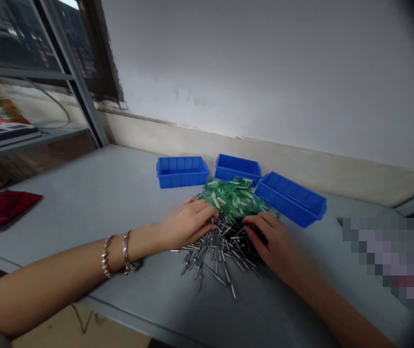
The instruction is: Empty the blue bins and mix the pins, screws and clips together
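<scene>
A loose pile of metal blind rivets (223, 244) lies on the grey table, their thin stems pointing many ways. Behind and partly over it is a heap of green plastic packets (230, 195) with pale labels. From the left, my left hand (192, 220) reaches to the pile's upper edge, fingers bent and thumb a little apart, touching rivets. My right hand (270, 237) is on the opposite side, thumb and forefinger parted beside the rivets. Nothing shows clearly between the fingers of either hand, and the fingertips are partly lost among the rivets.
Behind the heap stand three blue bins: a left bin (183, 180), a middle bin (237, 168) and a right bin (290, 200). A red packet (9, 208) lies far left, near a metal shelf (58, 137). A wall (257, 77) rises behind the table (120, 193).
</scene>
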Demonstrator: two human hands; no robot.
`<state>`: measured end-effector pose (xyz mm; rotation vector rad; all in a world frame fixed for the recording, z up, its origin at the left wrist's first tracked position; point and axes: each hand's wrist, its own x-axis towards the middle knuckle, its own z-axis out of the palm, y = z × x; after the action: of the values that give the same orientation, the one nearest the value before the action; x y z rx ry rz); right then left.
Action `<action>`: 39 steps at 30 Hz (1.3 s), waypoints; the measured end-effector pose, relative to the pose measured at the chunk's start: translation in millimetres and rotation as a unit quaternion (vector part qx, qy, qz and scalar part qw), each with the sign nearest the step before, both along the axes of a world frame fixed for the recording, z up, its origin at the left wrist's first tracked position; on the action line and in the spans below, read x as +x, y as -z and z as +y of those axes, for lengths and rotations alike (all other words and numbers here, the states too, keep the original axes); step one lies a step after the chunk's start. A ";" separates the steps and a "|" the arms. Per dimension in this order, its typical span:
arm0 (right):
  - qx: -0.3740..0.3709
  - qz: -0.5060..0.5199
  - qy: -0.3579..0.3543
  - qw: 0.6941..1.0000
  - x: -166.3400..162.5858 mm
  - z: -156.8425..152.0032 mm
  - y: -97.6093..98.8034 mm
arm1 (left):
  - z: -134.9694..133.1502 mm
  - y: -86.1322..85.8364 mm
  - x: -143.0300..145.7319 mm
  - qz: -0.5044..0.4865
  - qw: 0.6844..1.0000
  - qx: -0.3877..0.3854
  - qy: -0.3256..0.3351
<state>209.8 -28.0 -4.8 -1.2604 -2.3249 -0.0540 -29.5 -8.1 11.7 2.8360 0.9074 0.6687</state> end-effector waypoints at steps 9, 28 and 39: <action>-0.003 -0.003 -0.003 1.000 -0.2 -0.1 0.6 | -0.4 -1.6 0.8 0.005 0.999 0.017 0.048; 0.004 -0.007 -0.005 1.000 0.4 -0.1 2.2 | -4.3 -5.1 1.3 -0.010 1.000 0.028 -0.007; 0.000 -0.007 -0.006 1.000 -0.4 -0.5 1.4 | -3.9 -6.0 0.9 0.024 0.999 0.020 -0.015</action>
<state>209.5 -28.4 -6.2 -1.2508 -2.3437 -0.0595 -28.6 -12.0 17.7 2.8914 0.9570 0.6308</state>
